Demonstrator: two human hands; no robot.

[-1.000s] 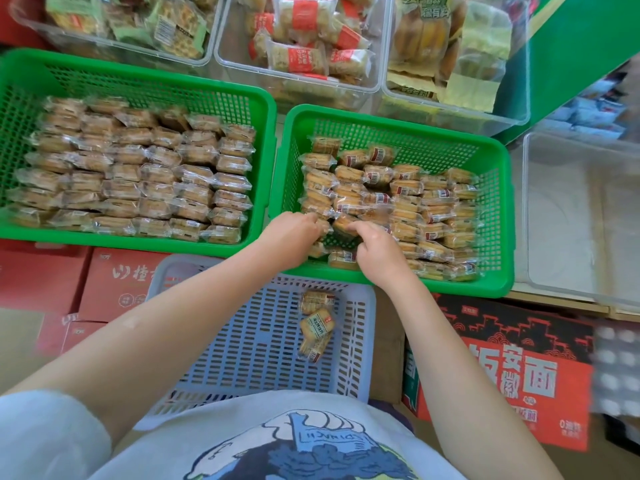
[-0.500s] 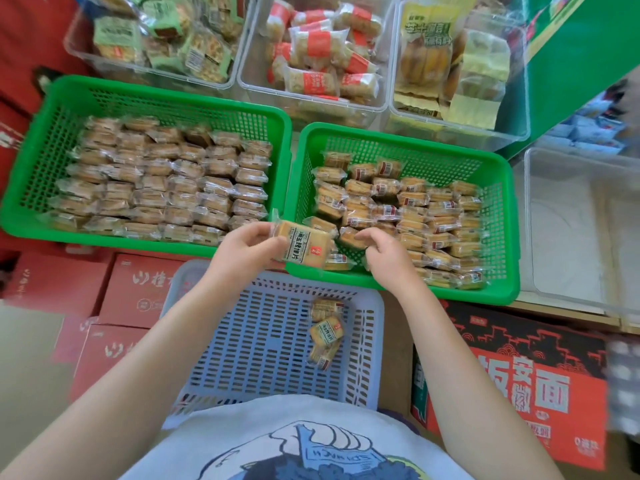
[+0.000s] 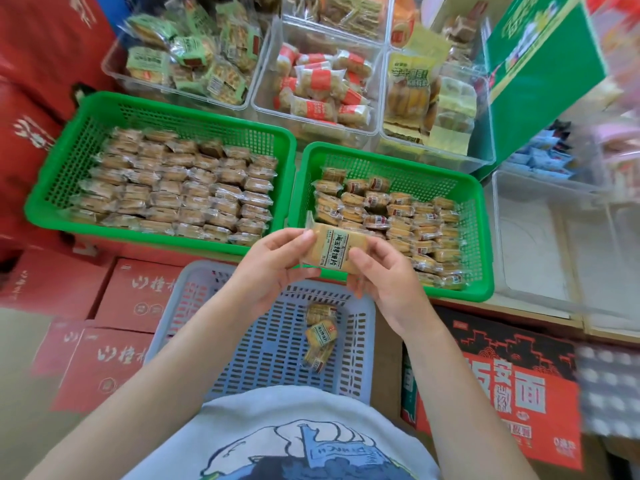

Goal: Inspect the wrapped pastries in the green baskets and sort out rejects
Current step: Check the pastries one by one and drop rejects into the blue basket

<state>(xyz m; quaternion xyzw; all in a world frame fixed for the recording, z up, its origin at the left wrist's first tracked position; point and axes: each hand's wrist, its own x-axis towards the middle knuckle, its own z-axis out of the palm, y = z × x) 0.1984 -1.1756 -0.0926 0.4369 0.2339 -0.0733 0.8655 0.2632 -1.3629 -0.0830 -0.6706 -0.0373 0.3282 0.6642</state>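
Wrapped pastry (image 3: pixel 331 248) pinched between left hand (image 3: pixel 277 268) and right hand (image 3: pixel 382 277); held above blue basket (image 3: pixel 263 344); green baskets (image 3: pixel 481 237) behind.

Both hands, left hand (image 3: pixel 273 268) and right hand (image 3: pixel 388 282), pinch one clear-wrapped yellow pastry (image 3: pixel 329 249) above the near rim of the right green plastic basket (image 3: pixel 485 237).

Green baskets (image 3: pixel 294 188) – tan pastries (image 3: pixel 329 249); lilac slotted basket (image 3: pixel 263 344).
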